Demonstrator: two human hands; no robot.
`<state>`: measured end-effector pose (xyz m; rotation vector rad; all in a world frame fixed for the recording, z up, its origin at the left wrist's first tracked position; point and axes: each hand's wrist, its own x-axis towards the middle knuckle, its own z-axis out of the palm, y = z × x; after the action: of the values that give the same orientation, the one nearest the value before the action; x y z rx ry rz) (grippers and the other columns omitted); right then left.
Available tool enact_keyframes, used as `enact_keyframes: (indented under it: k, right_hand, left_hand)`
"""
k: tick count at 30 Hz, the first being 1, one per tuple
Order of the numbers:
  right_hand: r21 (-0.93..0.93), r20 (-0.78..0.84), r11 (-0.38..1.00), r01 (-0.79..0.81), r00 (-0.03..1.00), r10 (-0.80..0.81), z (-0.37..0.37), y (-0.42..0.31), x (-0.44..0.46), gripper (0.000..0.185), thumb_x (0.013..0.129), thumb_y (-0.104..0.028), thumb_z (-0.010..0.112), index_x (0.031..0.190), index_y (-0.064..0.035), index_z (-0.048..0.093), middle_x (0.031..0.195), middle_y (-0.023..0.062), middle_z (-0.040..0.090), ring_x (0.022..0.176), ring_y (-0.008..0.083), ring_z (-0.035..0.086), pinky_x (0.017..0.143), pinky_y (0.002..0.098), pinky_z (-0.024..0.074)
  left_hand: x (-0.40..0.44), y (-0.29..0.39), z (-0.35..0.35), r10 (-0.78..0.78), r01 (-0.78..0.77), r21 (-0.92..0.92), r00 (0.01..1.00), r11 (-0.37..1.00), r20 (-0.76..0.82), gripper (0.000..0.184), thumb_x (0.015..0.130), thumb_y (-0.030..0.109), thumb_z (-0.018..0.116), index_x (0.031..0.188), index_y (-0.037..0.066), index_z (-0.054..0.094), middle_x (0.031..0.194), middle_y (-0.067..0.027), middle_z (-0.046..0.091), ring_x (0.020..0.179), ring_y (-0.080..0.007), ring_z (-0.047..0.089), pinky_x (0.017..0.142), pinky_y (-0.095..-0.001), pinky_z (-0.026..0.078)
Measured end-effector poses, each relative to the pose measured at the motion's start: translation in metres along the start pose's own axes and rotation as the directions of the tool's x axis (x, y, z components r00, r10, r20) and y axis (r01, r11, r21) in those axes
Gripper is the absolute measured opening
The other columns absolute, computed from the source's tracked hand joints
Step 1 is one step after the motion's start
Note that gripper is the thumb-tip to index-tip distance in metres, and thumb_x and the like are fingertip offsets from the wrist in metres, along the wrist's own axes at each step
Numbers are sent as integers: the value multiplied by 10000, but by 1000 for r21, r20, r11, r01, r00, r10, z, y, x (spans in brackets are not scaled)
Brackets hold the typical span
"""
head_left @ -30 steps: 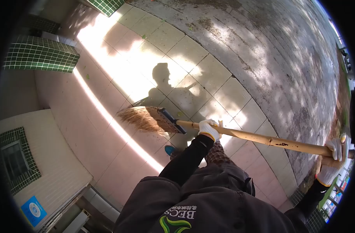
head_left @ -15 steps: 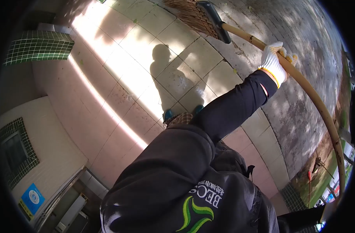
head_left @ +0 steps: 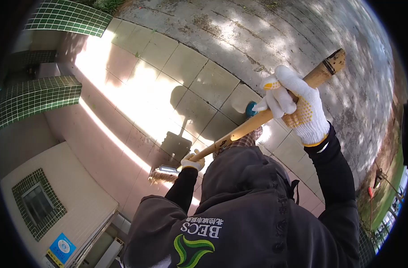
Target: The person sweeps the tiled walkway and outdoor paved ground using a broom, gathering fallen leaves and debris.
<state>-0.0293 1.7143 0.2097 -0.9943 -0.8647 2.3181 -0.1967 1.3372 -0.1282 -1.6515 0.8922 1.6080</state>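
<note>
Head view: white-knit-gloved left hand (head_left: pixel 192 163) and right hand (head_left: pixel 297 102) wrap a tan bamboo-handled straw broom (head_left: pixel 244 130), brown bristles (head_left: pixel 160 177) lower left, round shaft (head_left: pixel 318 74) slanting upper right.

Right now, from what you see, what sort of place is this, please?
Probably an outdoor walkway beside a building: a sunlit tiled path runs past a pale wall with a window, and dappled shade falls on the concrete alongside.
</note>
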Motion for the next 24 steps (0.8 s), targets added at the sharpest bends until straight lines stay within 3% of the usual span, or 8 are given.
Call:
enact_keyframes:
  k: [1,5,7,10,15,19,21,24]
  right_hand:
    - [38,-41,997,69,997,-68,-15,-21,4,291,982,-216,376,733,-97,470,453,-60,309,427,108,347,632,313,477]
    - [11,-200,868,496,852,-484,-122,-168,-42,212,962,-186,426,878,-35,550,437,-89,333,399,62,375,511,221,395]
    - [-150,-241,761,632,723,-648,-178,-226,-117,205,946,-210,444,848,-59,541,436,-96,354,396,51,386,513,221,406]
    - [-456,-232,568,686,524,-819,-204,-260,-223,201,922,-246,469,802,-95,528,435,-105,384,391,35,403,517,223,422]
    - [-778,140,79,624,295,-945,-181,-291,-289,217,882,-306,512,727,-154,506,434,-121,436,384,9,430,523,225,449]
    - [-719,438,-160,676,262,-860,-221,-360,-300,246,850,-354,547,666,-202,488,432,-134,477,378,-13,453,528,227,471]
    - [-757,254,-20,654,265,-930,-268,-379,-299,240,871,-329,522,682,-184,491,439,-123,457,387,4,437,543,229,461]
    - [-619,-91,396,678,439,-894,-380,-383,-261,237,901,-292,484,707,-157,496,449,-107,427,400,30,413,567,232,445]
  left_hand:
    - [5,-23,23,-32,32,-33,999,999,-21,191,714,33,449,864,12,565,904,-128,620,885,-254,634,756,-406,510]
    - [-70,-248,167,-198,158,229,966,961,165,97,768,84,446,673,68,432,649,-58,448,604,-196,467,731,-363,510]
    - [-106,-362,237,-363,261,359,896,896,255,231,794,110,444,578,96,365,521,-23,363,463,-167,384,719,-342,511]
    - [-132,-483,333,-579,353,545,749,761,323,269,791,141,488,575,125,328,582,-5,388,507,-155,386,678,-347,494]
    - [-196,-558,473,-637,259,596,476,760,606,228,780,198,565,650,128,391,641,-9,402,585,-192,441,701,-351,502]
    - [-289,-599,428,-585,401,440,393,803,710,236,792,229,607,710,132,408,657,-16,403,595,-181,443,702,-382,475]
    - [-295,-604,377,-588,449,409,397,794,705,226,818,208,604,733,132,409,652,-16,389,589,-173,436,692,-379,460]
    - [-261,-575,289,-548,350,421,527,837,650,218,846,156,588,721,121,412,647,-27,398,589,-176,441,715,-378,460]
